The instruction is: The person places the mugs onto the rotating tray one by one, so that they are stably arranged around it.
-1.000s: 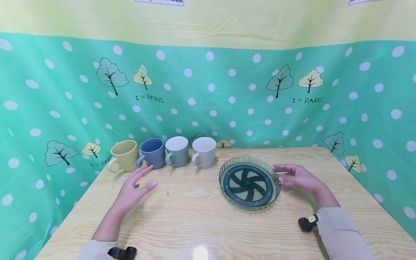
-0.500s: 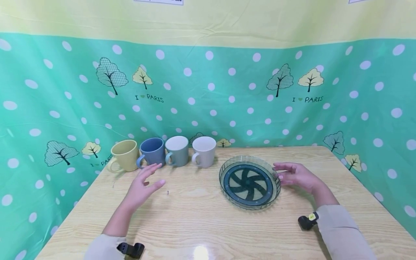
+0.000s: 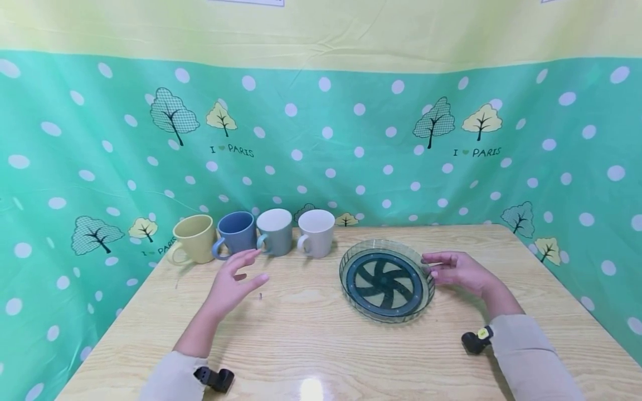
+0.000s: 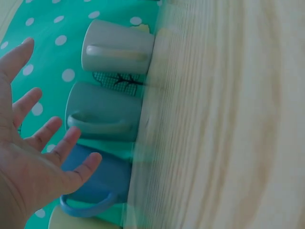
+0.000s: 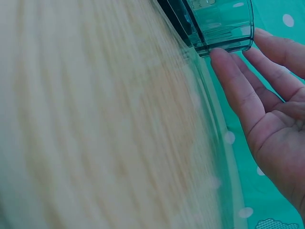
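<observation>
A round clear green dish [image 3: 386,280] with a dark pinwheel pattern lies on the wooden table [image 3: 311,345]. My right hand [image 3: 458,269] rests beside its right rim, straight fingers touching the wall of the dish [image 5: 224,28]. My left hand [image 3: 238,275] hovers open above the table in front of a row of mugs: yellow [image 3: 193,239], blue [image 3: 236,234], grey-green [image 3: 275,231] and white [image 3: 316,232]. In the left wrist view my spread fingers [image 4: 57,148] lie nearest the blue mug [image 4: 102,183] and the grey-green mug [image 4: 102,112].
A green polka-dot cloth [image 3: 321,145] with tree prints walls the table at the back and both sides. A tiny dark speck [image 3: 261,296] lies on the wood near my left hand. Black wrist mounts [image 3: 473,341] sit on both sleeves.
My left hand has moved forward and to the right, closer to the blue and grey-green mugs. The right hand stays at the dish's rim.
</observation>
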`<control>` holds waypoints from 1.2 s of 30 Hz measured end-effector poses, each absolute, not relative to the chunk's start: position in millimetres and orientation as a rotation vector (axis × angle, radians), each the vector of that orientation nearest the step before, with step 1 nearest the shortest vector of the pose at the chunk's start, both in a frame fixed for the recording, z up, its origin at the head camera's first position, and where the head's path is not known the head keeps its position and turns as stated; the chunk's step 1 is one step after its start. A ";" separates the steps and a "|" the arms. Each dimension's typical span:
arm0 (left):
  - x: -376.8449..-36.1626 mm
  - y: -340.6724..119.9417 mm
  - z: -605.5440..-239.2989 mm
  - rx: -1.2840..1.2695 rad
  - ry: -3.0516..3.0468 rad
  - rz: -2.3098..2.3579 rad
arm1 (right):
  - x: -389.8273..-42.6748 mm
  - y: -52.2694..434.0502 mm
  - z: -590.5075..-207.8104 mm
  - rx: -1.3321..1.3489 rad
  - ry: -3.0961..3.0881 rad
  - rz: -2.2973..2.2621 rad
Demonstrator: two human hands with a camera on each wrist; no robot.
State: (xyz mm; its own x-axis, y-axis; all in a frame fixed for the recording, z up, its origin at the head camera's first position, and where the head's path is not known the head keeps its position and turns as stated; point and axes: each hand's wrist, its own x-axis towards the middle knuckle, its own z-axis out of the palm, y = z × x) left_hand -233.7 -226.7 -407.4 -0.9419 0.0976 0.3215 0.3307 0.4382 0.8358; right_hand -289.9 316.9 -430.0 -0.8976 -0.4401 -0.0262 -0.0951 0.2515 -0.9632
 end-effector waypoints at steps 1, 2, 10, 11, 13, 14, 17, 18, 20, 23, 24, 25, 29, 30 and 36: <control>-234.3 -225.1 -407.0 -0.372 -2.456 -1.519 | -289.9 317.0 -430.0 -0.499 2.242 -1.681; -235.0 -223.7 -406.7 -0.370 -2.445 -1.529 | -289.9 317.0 -430.0 -0.500 2.242 -1.676; -240.8 -210.6 -404.9 -0.359 -2.401 -1.568 | -290.7 317.2 -431.7 -0.531 2.226 -1.667; -241.6 -209.0 -404.9 -0.363 -2.403 -1.571 | -290.8 317.3 -431.7 -0.533 2.224 -1.666; -243.5 -205.5 -404.9 -0.365 -2.412 -1.584 | -290.9 317.5 -431.7 -0.539 2.219 -1.668; -244.2 -203.9 -405.0 -0.367 -2.416 -1.591 | -290.7 317.2 -431.4 -0.537 2.215 -1.670; -245.9 -198.7 -404.7 -0.375 -2.411 -1.618 | -290.3 316.9 -430.7 -0.555 2.213 -1.664; -246.7 -197.1 -404.9 -0.373 -2.404 -1.626 | -290.2 316.8 -430.6 -0.554 2.212 -1.664; -248.0 -193.8 -405.1 -0.365 -2.389 -1.633 | -290.3 316.6 -430.7 -0.558 2.217 -1.659; -248.9 -187.9 -404.1 -0.342 -2.363 -1.652 | -290.2 316.5 -430.7 -0.549 2.217 -1.660; -247.0 -184.7 -401.0 -0.330 -2.356 -1.655 | -290.1 316.6 -430.6 -0.548 2.219 -1.658; -243.9 -181.1 -396.7 -0.321 -2.347 -1.662 | -289.8 316.6 -430.4 -0.549 2.218 -1.658; -246.9 -173.8 -398.4 -0.281 -2.281 -1.684 | -288.6 315.6 -428.6 -0.554 2.209 -1.660; -248.6 -172.6 -400.3 -0.280 -2.255 -1.685 | -288.3 315.3 -428.0 -0.553 2.208 -1.660; -261.2 -165.0 -411.7 -0.254 -2.147 -1.704 | -288.0 314.8 -427.2 -0.560 2.206 -1.660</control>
State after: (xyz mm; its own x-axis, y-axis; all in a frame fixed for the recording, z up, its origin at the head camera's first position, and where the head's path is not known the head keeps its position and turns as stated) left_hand -261.2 -165.0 -411.7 -0.9088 -0.0962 0.4060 0.3735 0.2459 0.8944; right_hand -288.0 314.8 -427.2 -0.8710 -0.4909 -0.0215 -0.1154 0.2469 -0.9622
